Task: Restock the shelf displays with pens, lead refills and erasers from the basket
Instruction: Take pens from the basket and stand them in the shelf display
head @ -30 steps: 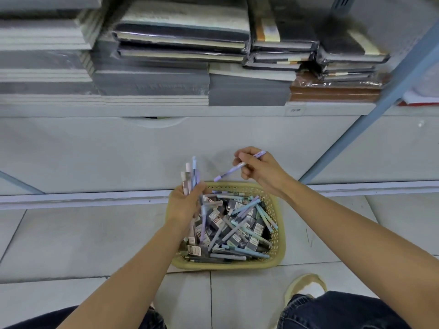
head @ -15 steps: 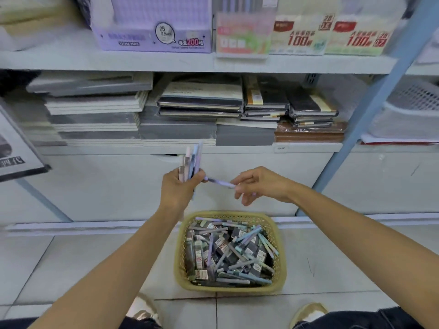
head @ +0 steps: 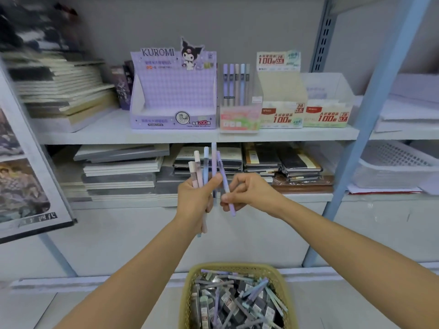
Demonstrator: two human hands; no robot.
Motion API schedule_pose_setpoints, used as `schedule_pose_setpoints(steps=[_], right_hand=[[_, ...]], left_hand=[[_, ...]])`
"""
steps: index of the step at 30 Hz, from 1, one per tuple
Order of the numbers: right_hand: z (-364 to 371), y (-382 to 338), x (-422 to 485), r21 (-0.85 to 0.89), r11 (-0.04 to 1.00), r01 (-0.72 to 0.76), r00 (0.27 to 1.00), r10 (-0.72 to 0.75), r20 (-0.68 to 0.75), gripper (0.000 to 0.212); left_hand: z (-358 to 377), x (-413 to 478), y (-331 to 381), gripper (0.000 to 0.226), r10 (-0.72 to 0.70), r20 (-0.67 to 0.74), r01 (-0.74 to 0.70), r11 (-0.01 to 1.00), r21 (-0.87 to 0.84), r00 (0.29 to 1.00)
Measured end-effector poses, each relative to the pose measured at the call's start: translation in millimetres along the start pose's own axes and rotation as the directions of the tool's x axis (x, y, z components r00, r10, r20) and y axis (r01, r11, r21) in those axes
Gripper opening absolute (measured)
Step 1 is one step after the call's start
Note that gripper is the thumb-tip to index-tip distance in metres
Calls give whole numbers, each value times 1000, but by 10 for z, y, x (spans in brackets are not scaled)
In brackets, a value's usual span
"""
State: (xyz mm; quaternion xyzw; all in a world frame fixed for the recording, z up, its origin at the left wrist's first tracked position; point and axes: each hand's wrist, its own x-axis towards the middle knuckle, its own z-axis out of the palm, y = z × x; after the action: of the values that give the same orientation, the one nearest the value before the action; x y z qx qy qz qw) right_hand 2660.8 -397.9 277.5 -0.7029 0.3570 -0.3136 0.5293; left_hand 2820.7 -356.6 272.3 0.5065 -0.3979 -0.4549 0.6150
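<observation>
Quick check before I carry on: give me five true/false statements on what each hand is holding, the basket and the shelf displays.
1. The left hand grips a bunch of pens. True.
2. The right hand is empty. False: it pinches a purple pen.
3. The basket sits on the shelf. False: it is on the floor.
4. The Kuromi display box is purple. True.
5. The clear pen display holds upright pens. True.

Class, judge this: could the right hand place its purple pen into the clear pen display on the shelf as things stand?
Probably yes. The right hand holds the purple pen below the clear pen display, whose top looks open, with nothing between them.
</observation>
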Motion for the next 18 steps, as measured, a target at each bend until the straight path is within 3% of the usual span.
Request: schedule_pose_setpoints(steps=[5,10,14,18], right_hand=[[-107,-323,33,-75,995,72,997,-71,25,19],[-282,-778,131,-74,961,266,932,-276,-234,29],[-386,-1103,216,-119,931,346,919,-362,-154,22],[-567,-1415,286,-95,894,438,862,-448,-235,12]], left_hand=[[39,69,250,25,87,22,-87,996,12,996],[46,159,565,20,149,171,-151,988,-1,974],[105,232,748,41,161,266,-176,984,31,951],[129,419,983,49,232,243,-236,972,-14,942]])
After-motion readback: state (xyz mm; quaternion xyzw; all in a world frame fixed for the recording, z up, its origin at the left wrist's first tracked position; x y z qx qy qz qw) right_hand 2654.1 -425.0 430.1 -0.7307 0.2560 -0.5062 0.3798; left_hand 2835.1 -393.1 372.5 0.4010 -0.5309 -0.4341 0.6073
